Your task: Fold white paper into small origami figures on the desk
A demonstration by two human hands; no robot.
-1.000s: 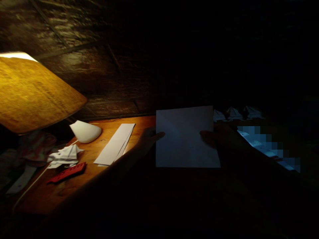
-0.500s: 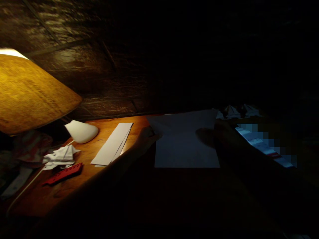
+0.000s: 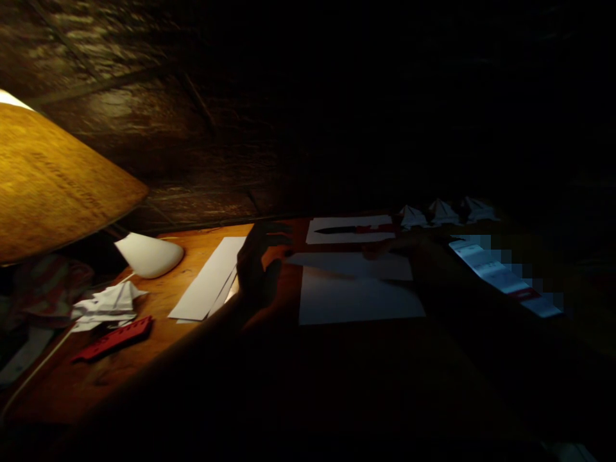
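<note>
A white sheet of paper (image 3: 360, 301) lies in shadow before me, its upper part bent over as a flap (image 3: 380, 264) toward me. My right hand (image 3: 397, 247) is at the top right of the flap, its fingers closed on the paper's edge, though darkness hides their detail. My left hand (image 3: 260, 266) is raised off the paper at its left, fingers spread and curved, with nothing in it. Behind the sheet, a knife (image 3: 353, 229) with a red handle rests on other white paper (image 3: 322, 239).
Folded white paper strips (image 3: 209, 282) lie left on the wooden table (image 3: 158, 346). Further left are a lamp (image 3: 58, 186), a white rounded object (image 3: 149, 255), crumpled striped paper (image 3: 108, 305) and a red slotted object (image 3: 113, 339). Folded paper shapes (image 3: 443, 212) stand at the back right, near a bluish pleated strip (image 3: 500, 276).
My left hand has let go of the sheet and moved left, opening. The sheet has come down and bent over, uncovering the knife. My right hand has shifted slightly left and up.
</note>
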